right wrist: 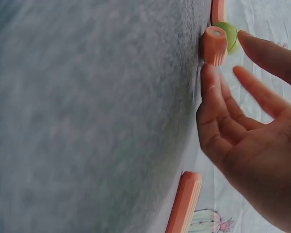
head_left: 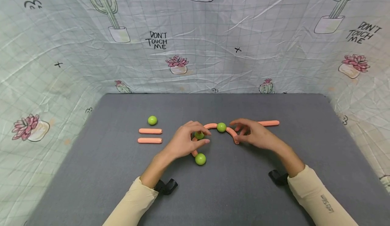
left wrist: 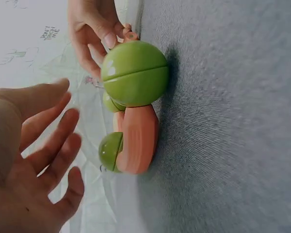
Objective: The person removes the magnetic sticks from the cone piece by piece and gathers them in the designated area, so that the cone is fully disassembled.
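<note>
A chain of curved orange sticks and green balls lies on the grey table in an arc. My left hand [head_left: 185,138] is held over its left side with fingers loosely bent and nothing gripped. Beneath it are a green ball [head_left: 199,135], partly covered, and a curved stick [left wrist: 140,141] ending in another green ball [head_left: 200,159]. By the arc's right end is my right hand [head_left: 259,135], its lower fingers at or against the end of a curved orange stick [right wrist: 214,46], the thumb apart from it. A green ball [head_left: 221,127] joins that stick to another curved stick [head_left: 210,126].
Two straight orange sticks, an upper one [head_left: 150,131] and a lower one [head_left: 150,140], lie at the left below a loose green ball [head_left: 152,120]. Beyond my right hand lies another straight orange stick [head_left: 269,123]. A cactus-print cloth [head_left: 210,73] hangs behind the table [head_left: 231,192].
</note>
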Demonstrator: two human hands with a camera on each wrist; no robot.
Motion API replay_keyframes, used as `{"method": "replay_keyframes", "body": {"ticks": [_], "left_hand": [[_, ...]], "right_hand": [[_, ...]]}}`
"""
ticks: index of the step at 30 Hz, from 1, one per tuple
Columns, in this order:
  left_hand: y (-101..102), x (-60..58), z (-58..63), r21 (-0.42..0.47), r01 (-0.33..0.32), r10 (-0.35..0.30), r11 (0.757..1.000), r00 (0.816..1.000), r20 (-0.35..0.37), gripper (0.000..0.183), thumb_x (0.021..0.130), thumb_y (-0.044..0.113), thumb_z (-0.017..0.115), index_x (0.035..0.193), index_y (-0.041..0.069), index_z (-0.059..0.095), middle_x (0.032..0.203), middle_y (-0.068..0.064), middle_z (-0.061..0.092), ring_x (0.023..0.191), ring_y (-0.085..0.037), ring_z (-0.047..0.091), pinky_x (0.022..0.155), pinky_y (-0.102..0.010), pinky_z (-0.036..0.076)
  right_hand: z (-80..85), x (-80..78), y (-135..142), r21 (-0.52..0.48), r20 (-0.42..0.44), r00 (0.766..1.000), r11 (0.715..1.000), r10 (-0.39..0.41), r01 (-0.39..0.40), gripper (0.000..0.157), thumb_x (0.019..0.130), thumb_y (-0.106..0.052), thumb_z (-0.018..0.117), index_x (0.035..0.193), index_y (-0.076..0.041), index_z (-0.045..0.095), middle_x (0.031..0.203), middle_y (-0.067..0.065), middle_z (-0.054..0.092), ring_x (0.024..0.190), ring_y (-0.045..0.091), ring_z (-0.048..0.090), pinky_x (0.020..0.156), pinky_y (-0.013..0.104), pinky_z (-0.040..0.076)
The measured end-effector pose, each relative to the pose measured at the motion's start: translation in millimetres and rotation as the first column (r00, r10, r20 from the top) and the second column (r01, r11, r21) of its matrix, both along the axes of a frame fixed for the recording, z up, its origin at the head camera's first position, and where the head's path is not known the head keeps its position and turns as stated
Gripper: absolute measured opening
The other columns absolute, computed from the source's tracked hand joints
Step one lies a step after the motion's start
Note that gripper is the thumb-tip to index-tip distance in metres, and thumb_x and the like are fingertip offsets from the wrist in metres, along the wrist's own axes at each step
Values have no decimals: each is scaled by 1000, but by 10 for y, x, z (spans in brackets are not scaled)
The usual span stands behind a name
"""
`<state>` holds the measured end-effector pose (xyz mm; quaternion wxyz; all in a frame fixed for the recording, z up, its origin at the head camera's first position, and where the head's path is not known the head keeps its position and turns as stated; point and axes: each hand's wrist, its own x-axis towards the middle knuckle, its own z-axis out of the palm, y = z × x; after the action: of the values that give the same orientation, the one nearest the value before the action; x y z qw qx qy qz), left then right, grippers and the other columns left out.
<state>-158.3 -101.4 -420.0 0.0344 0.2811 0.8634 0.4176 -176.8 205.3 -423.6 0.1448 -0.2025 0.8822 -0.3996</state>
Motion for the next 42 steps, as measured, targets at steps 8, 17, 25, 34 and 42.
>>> {"method": "replay_keyframes", "body": {"ticks": [8, 17, 25, 34, 42], "left_hand": [[87, -116, -57, -126, -130, 129, 983, 992, -18, 40, 90, 19, 84, 129, 20, 74, 132, -2, 63, 128, -25, 53, 106, -48, 48], [66, -66, -116, -148, -101, 114, 984, 990, 80, 51, 94, 19, 80, 142, 21, 65, 136, -7, 60, 129, -29, 55, 108, -51, 47], [72, -75, -115, -169, -105, 122, 980, 987, 99, 48, 96, 21, 77, 142, 19, 64, 124, -9, 63, 111, -25, 62, 94, -45, 51], [160, -158, -160, -151, -95, 110, 984, 990, 91, 48, 97, 22, 75, 143, 17, 63, 137, -12, 63, 127, -31, 58, 107, -51, 48], [177, -216, -192, -150, -111, 124, 982, 989, 79, 45, 97, 26, 76, 140, 21, 67, 114, -9, 67, 101, -24, 59, 86, -41, 48]], "right_hand": [[-23, -55, -142, 36, 20, 1000, 999, -12, 11, 49, 94, -15, 78, 139, -7, 62, 110, 12, 68, 86, 16, 66, 73, 29, 52], [-35, -125, -238, 65, 6, 1000, 998, -24, 23, 47, 96, -9, 74, 140, -1, 60, 106, 12, 70, 85, 16, 63, 72, 31, 50], [-44, -182, -269, 33, 15, 999, 999, -42, 41, 45, 96, -5, 71, 140, 1, 59, 106, 14, 71, 81, 17, 64, 68, 31, 50], [-58, -228, -365, 37, -35, 999, 999, -33, 34, 42, 97, -8, 72, 137, -4, 63, 112, 14, 72, 94, 21, 69, 76, 33, 54], [-22, -242, -419, -6, 43, 999, 1000, 1, -1, 36, 98, -7, 71, 133, -1, 65, 106, 15, 74, 79, 17, 67, 70, 32, 53]]}}
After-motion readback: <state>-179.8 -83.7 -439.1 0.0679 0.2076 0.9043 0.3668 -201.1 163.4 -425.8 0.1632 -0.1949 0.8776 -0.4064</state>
